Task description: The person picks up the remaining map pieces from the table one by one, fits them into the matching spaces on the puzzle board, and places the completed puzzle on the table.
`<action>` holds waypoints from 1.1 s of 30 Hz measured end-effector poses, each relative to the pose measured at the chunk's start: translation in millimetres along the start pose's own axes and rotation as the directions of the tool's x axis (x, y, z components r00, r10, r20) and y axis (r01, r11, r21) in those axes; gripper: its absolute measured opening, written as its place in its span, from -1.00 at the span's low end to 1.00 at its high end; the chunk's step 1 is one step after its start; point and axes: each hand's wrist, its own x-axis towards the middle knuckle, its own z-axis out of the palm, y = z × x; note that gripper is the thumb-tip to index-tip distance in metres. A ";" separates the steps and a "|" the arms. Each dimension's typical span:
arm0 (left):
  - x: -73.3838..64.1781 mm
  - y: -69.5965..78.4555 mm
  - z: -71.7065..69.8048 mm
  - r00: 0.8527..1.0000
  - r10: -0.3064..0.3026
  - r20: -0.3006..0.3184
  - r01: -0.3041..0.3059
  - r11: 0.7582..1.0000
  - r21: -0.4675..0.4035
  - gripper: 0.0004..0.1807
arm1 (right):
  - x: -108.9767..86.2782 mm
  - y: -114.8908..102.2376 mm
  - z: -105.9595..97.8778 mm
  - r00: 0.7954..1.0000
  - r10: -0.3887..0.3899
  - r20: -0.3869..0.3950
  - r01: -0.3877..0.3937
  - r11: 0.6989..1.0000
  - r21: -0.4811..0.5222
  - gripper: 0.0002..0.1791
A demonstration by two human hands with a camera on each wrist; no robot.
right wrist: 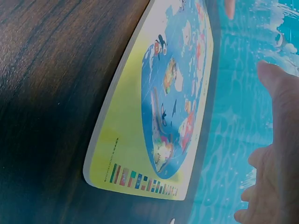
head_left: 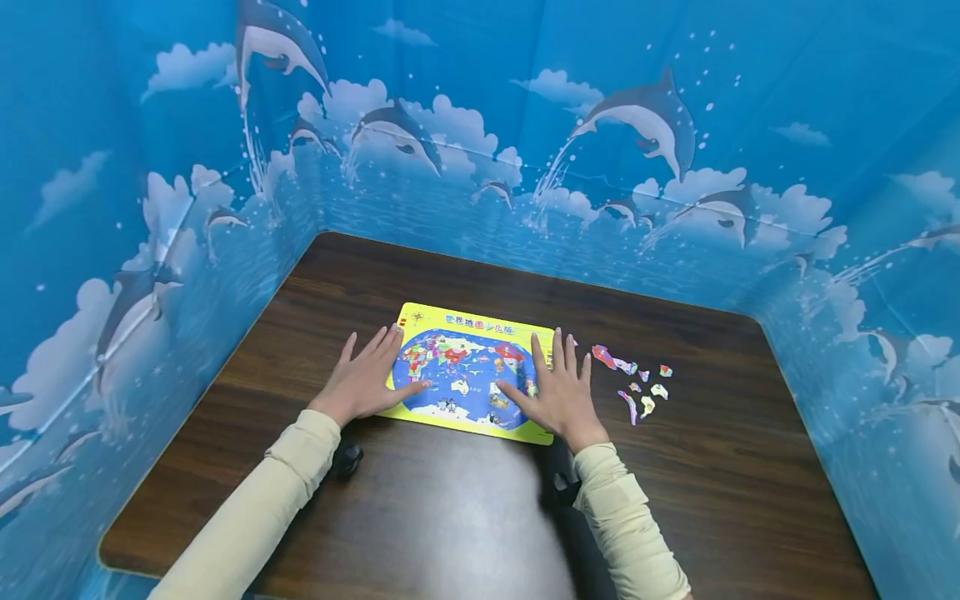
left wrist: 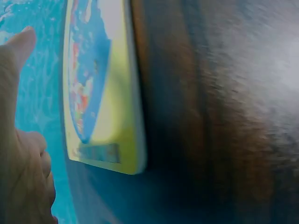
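Observation:
A yellow-framed world map puzzle board (head_left: 470, 425) lies on the table, its blue oval map filled with small coloured pictures. My left hand (head_left: 367, 375) is spread over the board's left side, thumb reaching over the map. On the opposite side my right hand (head_left: 558, 396) is spread with straight fingers, its thumb pointing inward across the map. Nothing is gripped in either palm. In the left wrist view the thumb (left wrist: 21, 46) stands out beside the board (left wrist: 126, 135); the right wrist view shows the board's flag-lined corner (right wrist: 105, 168) near that hand.
Several loose puzzle pieces (head_left: 603, 357) are scattered on the dark wooden table (head_left: 720, 467) right of the right hand. A blue dolphin-print curtain (head_left: 480, 208) stands around the table's back and sides. Black wrist devices (head_left: 347, 460) sit under the forearms.

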 end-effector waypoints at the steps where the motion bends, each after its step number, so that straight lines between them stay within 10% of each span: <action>1: -0.5 -1.8 2.4 1.000 0.002 0.007 -0.001 1.000 -0.009 0.16 | 0.7 0.3 0.1 1.000 0.001 0.000 -0.001 1.000 0.001 0.09; 26: -10.5 -39.5 19.2 0.994 0.088 0.059 -0.083 0.993 -0.082 0.12 | 8.3 19.0 6.0 0.998 0.010 0.056 -0.014 0.997 0.076 0.07; 33: -14.5 -36.5 28.6 0.994 0.101 0.038 -0.096 0.990 -0.102 0.10 | 14.0 53.8 12.0 0.994 0.058 -0.095 -0.043 0.987 0.155 -0.26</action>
